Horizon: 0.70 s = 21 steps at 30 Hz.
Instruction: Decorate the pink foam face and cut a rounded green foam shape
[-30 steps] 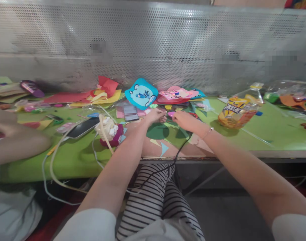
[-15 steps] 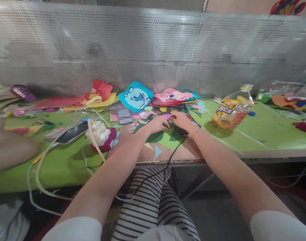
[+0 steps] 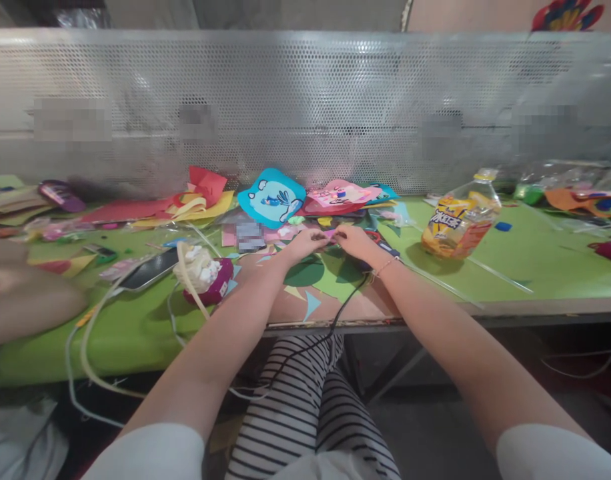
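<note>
Near the middle of the green table, my left hand and my right hand nearly meet at a small pink-purple piece. Both hands have their fingers closed on this piece, whose exact shape is too small to tell. Dark green paper pieces and light blue scraps lie below them. Behind the hands are a blue paper cutout with a drawing and a pink one. A dark object with a black cable lies under my right wrist.
A plastic bottle with a yellow label stands at the right. To the left are a phone, a cream and maroon object, looping cables and another person's arm. A perforated metal panel runs behind the table.
My left hand has shifted slightly, bringing its fingertips to the pink-purple piece. My right hand has turned a little with its fingers on the piece. The view has shifted slightly.
</note>
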Each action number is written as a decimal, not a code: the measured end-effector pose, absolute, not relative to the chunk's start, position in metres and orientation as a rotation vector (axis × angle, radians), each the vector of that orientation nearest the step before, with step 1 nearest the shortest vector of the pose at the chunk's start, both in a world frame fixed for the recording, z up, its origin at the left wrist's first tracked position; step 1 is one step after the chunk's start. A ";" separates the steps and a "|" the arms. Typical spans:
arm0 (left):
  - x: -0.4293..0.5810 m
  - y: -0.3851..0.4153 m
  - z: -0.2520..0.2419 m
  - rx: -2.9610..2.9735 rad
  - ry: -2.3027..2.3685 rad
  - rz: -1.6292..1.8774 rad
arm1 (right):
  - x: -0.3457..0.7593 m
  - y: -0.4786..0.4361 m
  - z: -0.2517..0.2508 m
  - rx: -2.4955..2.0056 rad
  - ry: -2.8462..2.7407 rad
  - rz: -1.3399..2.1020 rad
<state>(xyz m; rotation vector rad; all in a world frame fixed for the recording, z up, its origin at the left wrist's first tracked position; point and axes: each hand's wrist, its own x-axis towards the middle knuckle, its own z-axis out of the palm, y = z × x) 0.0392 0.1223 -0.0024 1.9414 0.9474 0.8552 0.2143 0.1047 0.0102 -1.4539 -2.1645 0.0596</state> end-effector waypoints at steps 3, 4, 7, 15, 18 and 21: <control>0.038 0.122 -0.002 1.972 0.968 0.817 | 0.213 0.106 0.007 -1.395 -2.187 0.093; 0.039 0.120 -0.001 2.043 0.970 0.781 | 0.213 0.106 0.007 -1.393 -2.197 0.097; 0.045 0.115 0.000 2.272 0.911 0.663 | 0.212 0.106 0.006 -1.414 -2.215 0.091; 0.048 0.114 0.002 2.231 0.886 0.680 | 0.213 0.105 0.008 -1.425 -2.222 0.100; 0.045 0.118 0.002 1.900 0.978 0.890 | 0.214 0.105 0.007 -1.413 -2.193 0.095; 0.043 0.122 0.000 1.530 0.984 0.971 | 0.213 0.105 0.008 -1.363 -2.201 0.084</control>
